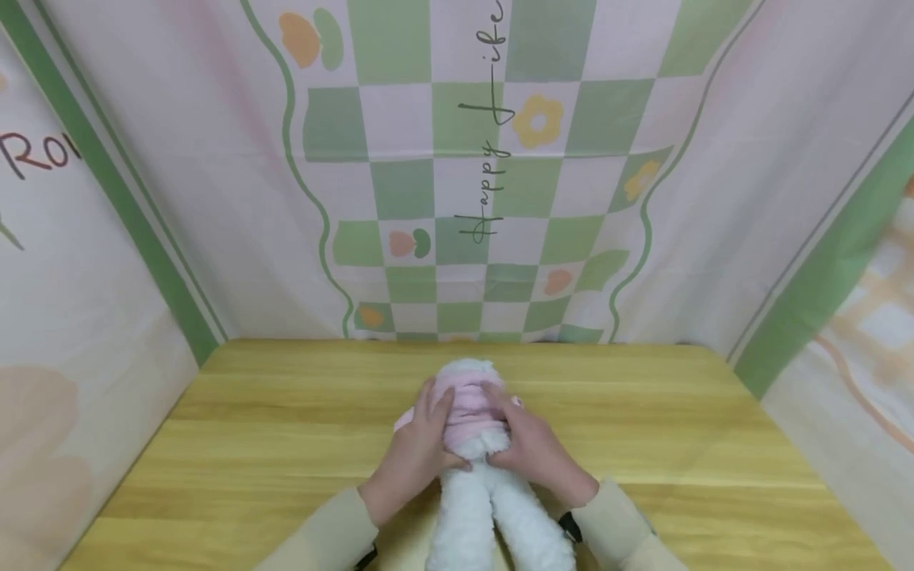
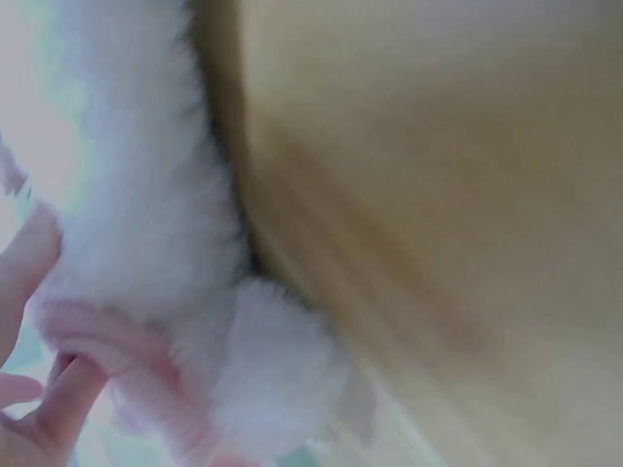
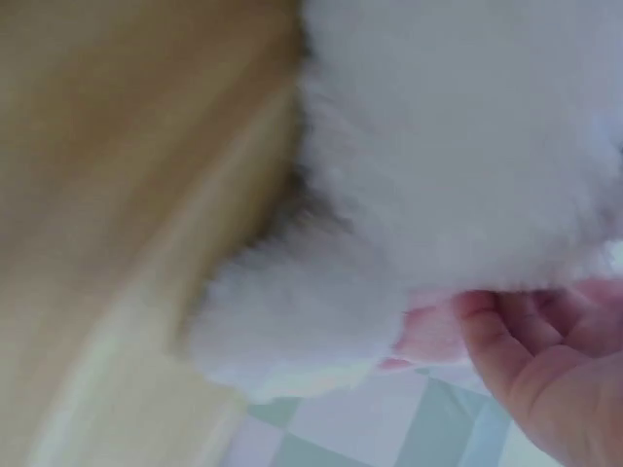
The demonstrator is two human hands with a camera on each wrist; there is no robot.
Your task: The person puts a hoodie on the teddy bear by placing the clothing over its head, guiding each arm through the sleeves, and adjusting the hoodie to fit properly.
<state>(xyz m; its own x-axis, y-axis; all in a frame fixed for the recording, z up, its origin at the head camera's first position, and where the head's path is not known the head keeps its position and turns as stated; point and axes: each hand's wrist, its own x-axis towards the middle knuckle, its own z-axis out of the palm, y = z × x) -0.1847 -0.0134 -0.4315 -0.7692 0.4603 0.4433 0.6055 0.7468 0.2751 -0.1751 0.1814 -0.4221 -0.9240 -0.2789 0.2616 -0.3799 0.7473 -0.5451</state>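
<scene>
A white, fluffy plush toy (image 1: 464, 523) lies on the table with its two long legs toward me. Bunched round its body is a pink garment (image 1: 467, 404), with white fur showing above and below. My left hand (image 1: 414, 448) grips the garment from the left side, thumb at its lower edge. From the right, my right hand (image 1: 535, 444) holds it the same way. In the left wrist view, fingers (image 2: 73, 399) pinch a pink fold beside the white fur. Curled fingers (image 3: 516, 341) meet the pink cloth in the right wrist view. The toy's face is not visible.
The toy rests on a wood-grain table (image 1: 286, 412), whose far edge meets a hanging cloth (image 1: 400, 190) with green and white checks. Printed cloth panels also stand at the left (image 1: 93, 317) and right (image 1: 842, 349).
</scene>
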